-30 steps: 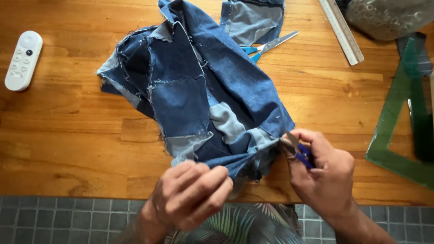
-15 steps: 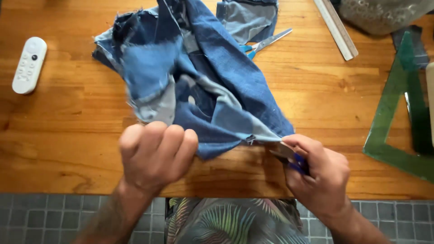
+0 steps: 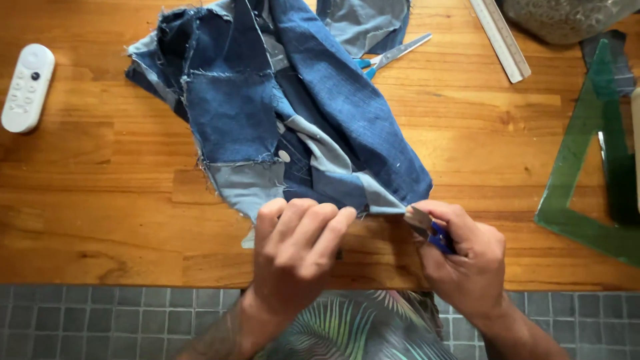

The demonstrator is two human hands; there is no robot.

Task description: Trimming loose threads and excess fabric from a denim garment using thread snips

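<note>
A patchwork piece of blue denim (image 3: 293,113) lies spread on the wooden table (image 3: 100,200), its near edge at the table's front. My left hand (image 3: 297,250) pinches that near edge, fingers curled over the cloth. My right hand (image 3: 463,257) grips a small tool with a blue handle and a metal blade (image 3: 427,227); the blade touches the right corner of the denim's edge. Both hands are close together at the table's front edge.
A white remote control (image 3: 27,87) lies at the far left. Blue-handled scissors (image 3: 393,55) poke out from under the denim at the back. A metal ruler (image 3: 500,40) and a green transparent set square (image 3: 593,153) sit at the right. A grey tiled floor shows below.
The denim has been shifted and laid out differently. My left hand has moved right along the near edge, closer to my right hand, which stays at the cloth's right corner.
</note>
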